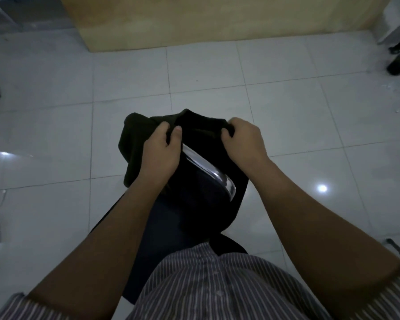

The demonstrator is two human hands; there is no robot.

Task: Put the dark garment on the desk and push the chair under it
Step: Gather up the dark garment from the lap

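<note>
Both hands pinch a dark, soft cloth garment [136, 144]: left hand [161, 150] on its left part, right hand [243, 142] on its right, above a chair's shiny chrome bar [208, 169] between the wrists.

Left hand [161, 148], right hand [241, 140] on dark garment [134, 146]

No readable text, label, brand, number or sign appears anywhere in the dim scene, on the clothing, the furniture or the tiled floor.

dark garment [134, 144] bunched over chair [208, 172] back
</note>
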